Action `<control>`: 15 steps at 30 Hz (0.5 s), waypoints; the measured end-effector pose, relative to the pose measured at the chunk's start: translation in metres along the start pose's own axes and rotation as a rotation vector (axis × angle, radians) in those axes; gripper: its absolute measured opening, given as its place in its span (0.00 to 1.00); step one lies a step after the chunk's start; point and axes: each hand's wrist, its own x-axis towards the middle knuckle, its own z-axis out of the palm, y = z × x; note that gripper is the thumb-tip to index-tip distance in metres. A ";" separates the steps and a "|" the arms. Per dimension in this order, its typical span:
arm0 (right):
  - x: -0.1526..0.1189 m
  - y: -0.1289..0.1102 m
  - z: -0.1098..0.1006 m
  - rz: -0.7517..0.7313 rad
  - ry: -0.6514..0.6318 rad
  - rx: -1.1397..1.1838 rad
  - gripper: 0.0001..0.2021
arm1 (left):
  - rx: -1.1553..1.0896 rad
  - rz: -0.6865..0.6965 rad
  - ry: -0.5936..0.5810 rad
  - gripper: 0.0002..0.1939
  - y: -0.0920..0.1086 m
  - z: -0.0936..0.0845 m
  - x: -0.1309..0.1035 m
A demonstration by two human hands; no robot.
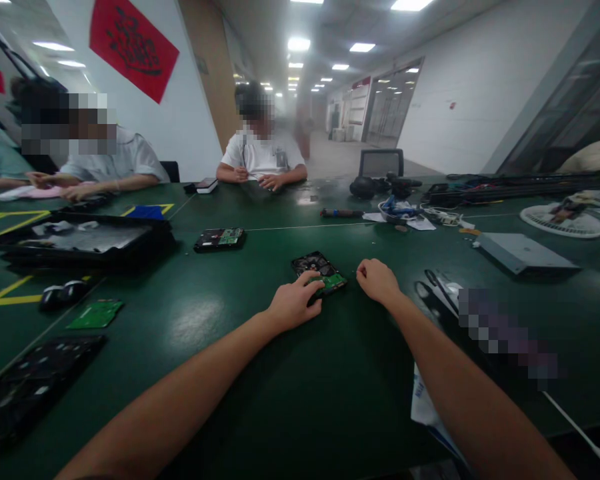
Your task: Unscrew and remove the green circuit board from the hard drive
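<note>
A hard drive [334, 283], with a green circuit board on its near side and black metal behind, lies flat on the green table in front of me. My left hand [296, 301] holds it from the left, fingers bent over the board and thumb near its front edge. Just right of the drive, apart from it, my right hand [377, 280] is closed with its knuckles up. Whatever it pinches, if anything, is hidden or too small to name. Another hard drive [220, 239] sits farther off to the left.
Black trays [80, 243], a mouse [63, 295], a loose green circuit board [96, 314] and a black part [35, 380] lie left. To the right are a grey metal box [525, 252], a screwdriver-like tool [343, 213] and cables [403, 208]. People sit across the table.
</note>
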 end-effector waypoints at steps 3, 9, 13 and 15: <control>-0.001 -0.002 -0.001 -0.005 -0.010 -0.021 0.09 | 0.002 0.000 -0.016 0.23 0.000 -0.002 0.001; -0.003 -0.005 -0.009 -0.013 -0.015 -0.038 0.10 | -0.007 -0.031 -0.026 0.25 -0.004 -0.001 0.002; -0.011 -0.018 -0.020 -0.106 0.086 0.017 0.09 | 0.031 -0.037 -0.022 0.25 0.001 0.003 0.010; -0.017 -0.030 -0.022 -0.231 0.100 0.071 0.09 | 0.053 -0.057 -0.009 0.25 0.004 0.006 0.014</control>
